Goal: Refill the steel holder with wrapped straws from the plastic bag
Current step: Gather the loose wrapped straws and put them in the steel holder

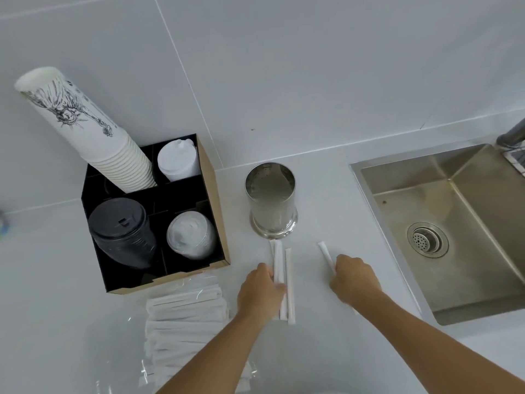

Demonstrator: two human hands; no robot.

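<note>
No legible writing; paper cups (85, 123) carry only a drawing. Left hand (260, 294) grip clamped on wrapped straws (279, 268) lying on the worktop (326, 200) before the empty steel holder (271, 200). Right hand (355, 280) grip clamped on a single straw (325, 253). Plastic bag (184, 322) lies left.

I see a pale grey surface (326, 194) meeting the tiled wall at its far edge. On it stand a black cup organiser (181, 277) at the left and a steel holder (272, 200) mid-surface. Loose wrapped straws (289, 280) lie just before the holder; a plastic bag of straws (184, 322) lies toward the near edge. A sink (454, 228) is sunk in at the right.
</note>
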